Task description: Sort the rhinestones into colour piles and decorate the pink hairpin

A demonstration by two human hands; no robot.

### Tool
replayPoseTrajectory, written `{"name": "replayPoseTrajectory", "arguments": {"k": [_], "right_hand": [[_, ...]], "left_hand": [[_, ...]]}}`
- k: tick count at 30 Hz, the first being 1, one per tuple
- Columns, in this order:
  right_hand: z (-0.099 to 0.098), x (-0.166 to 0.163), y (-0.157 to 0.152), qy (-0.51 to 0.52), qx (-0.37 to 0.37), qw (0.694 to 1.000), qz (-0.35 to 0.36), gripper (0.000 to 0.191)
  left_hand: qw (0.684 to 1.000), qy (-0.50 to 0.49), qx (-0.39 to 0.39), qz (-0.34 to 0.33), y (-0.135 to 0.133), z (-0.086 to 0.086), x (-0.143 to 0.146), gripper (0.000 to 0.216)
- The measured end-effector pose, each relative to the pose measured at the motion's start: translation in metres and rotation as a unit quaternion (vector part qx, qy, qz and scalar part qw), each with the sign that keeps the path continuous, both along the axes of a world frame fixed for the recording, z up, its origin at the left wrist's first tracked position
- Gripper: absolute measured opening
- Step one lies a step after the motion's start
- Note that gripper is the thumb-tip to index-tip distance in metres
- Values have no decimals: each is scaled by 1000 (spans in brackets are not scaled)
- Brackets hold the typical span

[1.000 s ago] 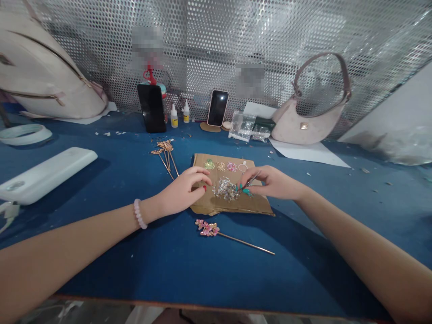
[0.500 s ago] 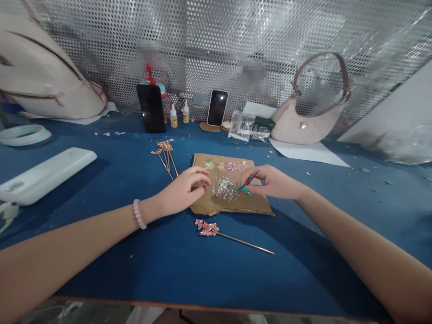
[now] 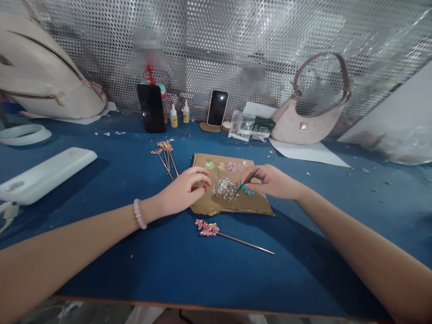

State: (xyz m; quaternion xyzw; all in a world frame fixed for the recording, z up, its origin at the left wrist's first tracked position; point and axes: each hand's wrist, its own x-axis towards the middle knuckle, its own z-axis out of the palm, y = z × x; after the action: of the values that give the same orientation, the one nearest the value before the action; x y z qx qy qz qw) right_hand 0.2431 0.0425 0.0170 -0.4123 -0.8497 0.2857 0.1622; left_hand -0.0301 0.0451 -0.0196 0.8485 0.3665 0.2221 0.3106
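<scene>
My right hand (image 3: 272, 182) pinches a pair of dark tweezers (image 3: 249, 177), whose tips point down at the right side of a heap of silvery rhinestones (image 3: 225, 186). The heap lies on a cardboard sheet (image 3: 216, 208). At the cardboard's left edge rests my left hand (image 3: 180, 191), fingers curved and apart, holding nothing. Small piles of green beads (image 3: 209, 164), gold beads (image 3: 220, 166) and pink beads (image 3: 231, 167) line the cardboard's far side. Turquoise beads (image 3: 249, 193) sit below my right fingers. A hairpin with pink flowers (image 3: 206, 228) lies in front of the cardboard.
Several bare gold hairpins (image 3: 165, 155) lie to the left. Behind stand a black phone (image 3: 150, 108), glue bottles (image 3: 173, 117) and another phone (image 3: 217, 108). A handbag (image 3: 307, 121) is at back right, plastic packets (image 3: 241, 126) beside it. A white power bank (image 3: 47, 173) lies at left.
The tweezers have shifted slightly in my right hand, and more of the turquoise beads shows beneath it. My left hand has stayed put.
</scene>
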Motion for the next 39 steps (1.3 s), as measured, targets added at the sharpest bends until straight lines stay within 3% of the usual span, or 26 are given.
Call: {"name": "replayPoseTrajectory", "arguments": {"k": [13, 39], "right_hand": [[-5, -2, 0, 61, -24, 997, -51, 14], [-6, -1, 0, 32, -11, 999, -30, 13]], "left_hand": [[1000, 2, -2, 0, 0, 0, 0, 22], [1000, 5, -2, -2, -1, 3, 1, 21]]}}
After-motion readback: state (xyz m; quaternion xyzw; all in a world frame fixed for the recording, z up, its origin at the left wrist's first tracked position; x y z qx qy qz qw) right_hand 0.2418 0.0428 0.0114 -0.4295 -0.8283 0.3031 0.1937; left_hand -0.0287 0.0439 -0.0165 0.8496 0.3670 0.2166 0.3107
